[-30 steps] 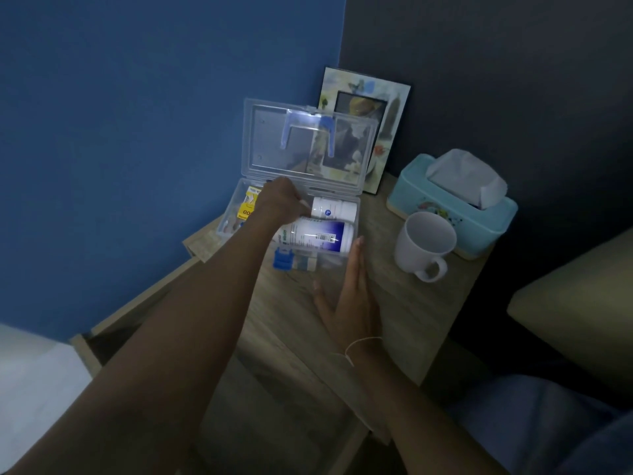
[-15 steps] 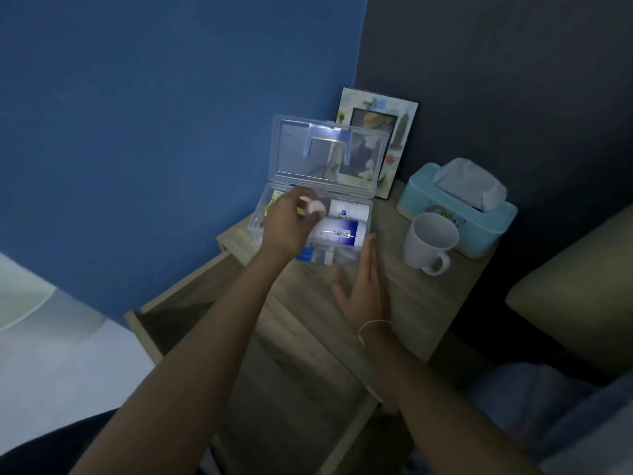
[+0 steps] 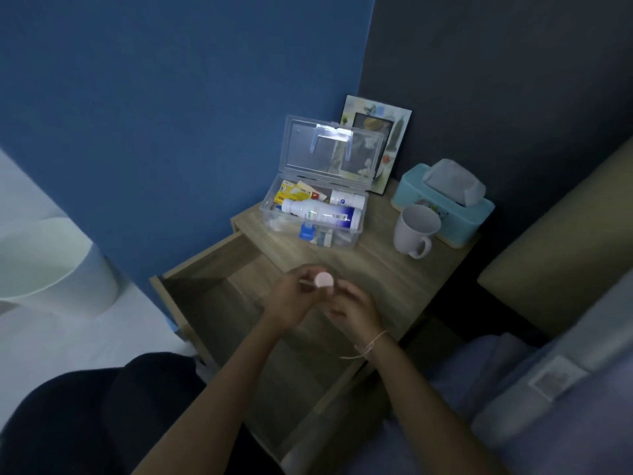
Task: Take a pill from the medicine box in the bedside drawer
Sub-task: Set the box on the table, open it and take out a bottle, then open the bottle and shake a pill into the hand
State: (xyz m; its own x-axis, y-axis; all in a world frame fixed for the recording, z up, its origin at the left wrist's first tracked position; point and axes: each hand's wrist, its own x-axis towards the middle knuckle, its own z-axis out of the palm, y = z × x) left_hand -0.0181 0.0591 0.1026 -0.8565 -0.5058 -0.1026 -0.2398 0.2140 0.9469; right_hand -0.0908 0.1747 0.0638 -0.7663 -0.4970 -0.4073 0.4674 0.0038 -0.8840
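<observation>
The clear plastic medicine box [image 3: 343, 242] stands open on the bedside table [image 3: 387, 279], its lid [image 3: 308, 149] upright. Inside lie a large white bottle [image 3: 322, 214], a smaller white bottle [image 3: 346, 199] and yellow packets [image 3: 291, 193]. In front of the box, above the open drawer [image 3: 205, 296], my left hand [image 3: 287, 298] grips a small container with a round pink cap [image 3: 323, 279]. My right hand [image 3: 354, 308] meets it from the right, fingers curled against the container's underside. The container's body is mostly hidden by fingers.
A white mug [image 3: 414, 231] and a teal tissue box [image 3: 459, 217] stand right of the medicine box. A picture frame [image 3: 397, 132] leans in the corner behind. A bed edge [image 3: 565, 234] lies at right, a white bin [image 3: 51, 269] at left.
My left hand lifted the pink-capped container out of the box and drew it back over the drawer. My right hand left the tabletop and joined it. The view pulled back.
</observation>
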